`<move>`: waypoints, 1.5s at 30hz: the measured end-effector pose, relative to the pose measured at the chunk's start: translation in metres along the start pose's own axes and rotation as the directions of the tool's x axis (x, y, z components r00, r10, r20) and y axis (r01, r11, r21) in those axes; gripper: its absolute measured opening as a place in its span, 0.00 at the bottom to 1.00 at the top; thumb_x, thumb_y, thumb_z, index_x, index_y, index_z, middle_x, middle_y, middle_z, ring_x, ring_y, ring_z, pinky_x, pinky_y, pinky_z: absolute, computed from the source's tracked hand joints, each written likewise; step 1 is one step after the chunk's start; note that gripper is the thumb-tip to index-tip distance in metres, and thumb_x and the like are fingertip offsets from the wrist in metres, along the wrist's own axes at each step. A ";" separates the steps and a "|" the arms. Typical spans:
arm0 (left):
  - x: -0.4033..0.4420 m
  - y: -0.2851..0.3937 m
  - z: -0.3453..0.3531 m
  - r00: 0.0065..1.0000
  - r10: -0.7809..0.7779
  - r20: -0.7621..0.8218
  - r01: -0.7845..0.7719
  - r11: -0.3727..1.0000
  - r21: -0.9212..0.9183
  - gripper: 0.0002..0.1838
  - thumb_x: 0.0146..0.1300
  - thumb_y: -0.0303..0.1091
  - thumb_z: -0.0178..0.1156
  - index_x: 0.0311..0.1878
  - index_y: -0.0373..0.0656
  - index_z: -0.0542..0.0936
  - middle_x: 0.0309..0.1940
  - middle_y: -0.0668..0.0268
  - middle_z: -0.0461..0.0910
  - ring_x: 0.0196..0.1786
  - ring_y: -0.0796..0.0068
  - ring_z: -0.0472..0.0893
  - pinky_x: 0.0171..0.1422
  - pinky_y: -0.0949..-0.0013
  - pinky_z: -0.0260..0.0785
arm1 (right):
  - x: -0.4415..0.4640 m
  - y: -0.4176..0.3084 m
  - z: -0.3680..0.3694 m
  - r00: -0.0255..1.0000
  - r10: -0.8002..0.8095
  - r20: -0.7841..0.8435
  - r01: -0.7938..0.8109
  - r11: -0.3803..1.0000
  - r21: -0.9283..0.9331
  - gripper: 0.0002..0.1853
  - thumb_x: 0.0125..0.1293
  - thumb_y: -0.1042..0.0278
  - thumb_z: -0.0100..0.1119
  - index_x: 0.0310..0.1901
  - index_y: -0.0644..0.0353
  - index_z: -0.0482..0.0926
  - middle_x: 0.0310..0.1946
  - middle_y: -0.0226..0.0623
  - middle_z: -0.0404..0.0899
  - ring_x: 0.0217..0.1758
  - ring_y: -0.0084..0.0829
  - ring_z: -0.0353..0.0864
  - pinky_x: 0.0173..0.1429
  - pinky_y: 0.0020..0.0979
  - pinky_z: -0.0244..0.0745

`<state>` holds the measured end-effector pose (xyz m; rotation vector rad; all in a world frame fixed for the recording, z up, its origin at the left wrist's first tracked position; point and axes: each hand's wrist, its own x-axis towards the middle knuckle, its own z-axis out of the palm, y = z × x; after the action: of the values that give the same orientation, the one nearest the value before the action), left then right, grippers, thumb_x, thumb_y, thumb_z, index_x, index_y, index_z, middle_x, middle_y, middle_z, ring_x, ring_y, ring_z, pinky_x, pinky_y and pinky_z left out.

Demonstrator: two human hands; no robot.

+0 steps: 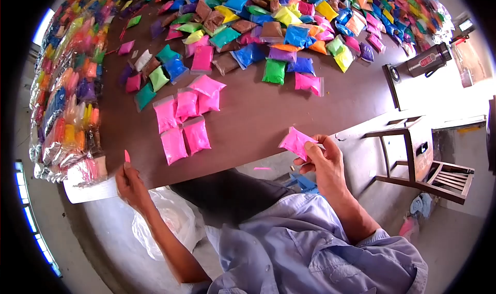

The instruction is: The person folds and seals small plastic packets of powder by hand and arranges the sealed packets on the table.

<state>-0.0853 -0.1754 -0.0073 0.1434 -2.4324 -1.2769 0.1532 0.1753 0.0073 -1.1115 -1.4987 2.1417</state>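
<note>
My right hand [326,165] pinches a small clear bag of bright pink filling [296,142] between thumb and fingers, above the table's front edge. At the left, my left hand [131,184] is closed around a thin pink piece [127,156]; only its pointed tip shows, so its kind is unclear. Between the hands, a group of similar pink bags [174,145] lies on the brown table [243,118], some overlapping. One more pink bag [308,84] rests farther back, beside a green bag [274,71].
A large heap of many-coloured bags [248,25] covers the table's back. Stacked clear packs [72,113] line the left edge. A dark flask [429,60] appears at the right, above a wooden chair [413,149]. A white plastic bag [168,224] hangs below the table.
</note>
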 end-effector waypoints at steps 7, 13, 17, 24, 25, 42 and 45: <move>-0.126 0.089 0.030 0.802 0.435 0.409 -0.419 0.898 -0.132 0.07 0.72 0.33 0.66 0.36 0.42 0.82 0.23 0.73 0.73 0.23 0.83 0.68 0.28 0.74 0.59 | -0.007 0.021 0.003 0.991 0.127 -0.037 -0.121 0.984 0.134 0.12 0.76 0.62 0.61 0.50 0.61 0.76 0.38 0.38 0.86 0.37 0.28 0.89 0.36 0.26 0.82; -0.183 0.131 0.087 0.636 0.583 0.505 -0.387 0.807 -0.446 0.05 0.62 0.23 0.71 0.39 0.40 0.84 0.27 0.61 0.82 0.22 0.67 0.80 0.26 0.67 0.71 | -0.008 0.021 0.007 0.982 0.186 -0.023 -0.180 0.971 0.157 0.12 0.77 0.62 0.61 0.49 0.62 0.76 0.38 0.36 0.85 0.38 0.26 0.88 0.36 0.26 0.82; -0.189 0.133 0.104 0.579 0.641 0.505 -0.471 0.768 -0.435 0.06 0.62 0.23 0.71 0.39 0.41 0.84 0.28 0.62 0.82 0.24 0.64 0.82 0.27 0.65 0.73 | -0.005 0.026 0.008 0.987 0.163 0.009 -0.163 0.976 0.148 0.09 0.77 0.64 0.61 0.46 0.62 0.79 0.34 0.30 0.85 0.32 0.21 0.86 0.32 0.23 0.82; -0.172 0.128 0.119 0.549 0.622 0.559 -0.640 0.742 -0.198 0.06 0.64 0.25 0.69 0.36 0.43 0.80 0.27 0.62 0.81 0.25 0.60 0.82 0.27 0.60 0.73 | -0.004 0.025 0.012 0.993 0.115 -0.020 -0.114 0.992 0.050 0.08 0.74 0.68 0.63 0.45 0.64 0.80 0.32 0.30 0.84 0.30 0.18 0.81 0.32 0.23 0.79; -0.168 0.125 0.122 0.563 0.617 0.550 -0.650 0.742 -0.166 0.06 0.64 0.24 0.69 0.36 0.43 0.80 0.26 0.62 0.81 0.25 0.60 0.82 0.27 0.59 0.72 | -0.006 0.024 0.012 0.994 0.109 -0.027 -0.108 0.994 0.035 0.08 0.74 0.68 0.63 0.45 0.65 0.80 0.32 0.30 0.84 0.30 0.18 0.81 0.32 0.23 0.79; -0.166 0.143 0.112 0.457 0.558 0.692 -0.534 0.795 -0.288 0.04 0.65 0.29 0.69 0.37 0.43 0.82 0.29 0.60 0.83 0.30 0.53 0.83 0.33 0.57 0.75 | 0.000 0.031 0.008 0.997 0.078 -0.027 -0.080 0.994 -0.070 0.10 0.71 0.67 0.65 0.44 0.66 0.78 0.28 0.30 0.82 0.27 0.17 0.79 0.29 0.21 0.73; -0.163 0.143 0.115 0.500 0.588 0.636 -0.559 0.780 -0.281 0.05 0.65 0.28 0.69 0.37 0.42 0.82 0.30 0.59 0.83 0.30 0.53 0.84 0.33 0.58 0.75 | -0.001 0.030 0.008 0.997 0.073 -0.032 -0.075 0.995 -0.067 0.10 0.70 0.67 0.64 0.44 0.66 0.78 0.28 0.30 0.81 0.27 0.17 0.78 0.28 0.21 0.71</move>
<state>0.0332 0.0394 0.0031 -1.3158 -2.6224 -1.1522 0.1533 0.1570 -0.0181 -1.2354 -1.5513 2.1264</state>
